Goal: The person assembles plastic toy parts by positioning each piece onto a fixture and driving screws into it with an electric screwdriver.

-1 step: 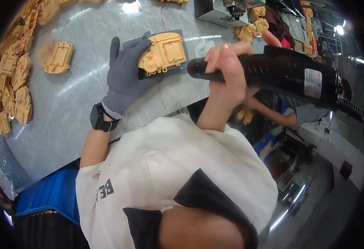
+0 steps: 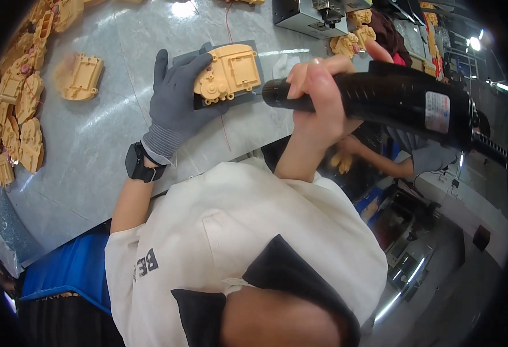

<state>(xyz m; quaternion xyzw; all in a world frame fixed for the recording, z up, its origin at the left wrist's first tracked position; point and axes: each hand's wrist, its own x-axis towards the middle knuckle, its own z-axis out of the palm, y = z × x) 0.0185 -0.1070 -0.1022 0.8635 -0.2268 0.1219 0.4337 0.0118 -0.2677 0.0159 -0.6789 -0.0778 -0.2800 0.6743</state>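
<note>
My left hand (image 2: 179, 95), in a grey knit glove, grips the left side of a yellow plastic housing (image 2: 231, 72). Its fingers lie along the upper left edge and the thumb runs beneath. The housing has a rectangular recess and round bosses, and rests on a dark grey block (image 2: 256, 53) on the table. Bare, my right hand (image 2: 320, 95) is wrapped round the nose of a black electric screwdriver (image 2: 393, 98). The tool lies nearly level, its ribbed nose beside the housing's right edge without touching it. No bit is visible. A coiled cord trails from its rear.
Another yellow housing (image 2: 85, 78) lies to the left on the grey table (image 2: 92, 168). Several yellow parts (image 2: 19, 104) are heaped along the left edge. A metal machine (image 2: 309, 17) stands at the back. A blue bin (image 2: 69, 272) is at lower left. A co-worker's arm (image 2: 381, 159) reaches in at right.
</note>
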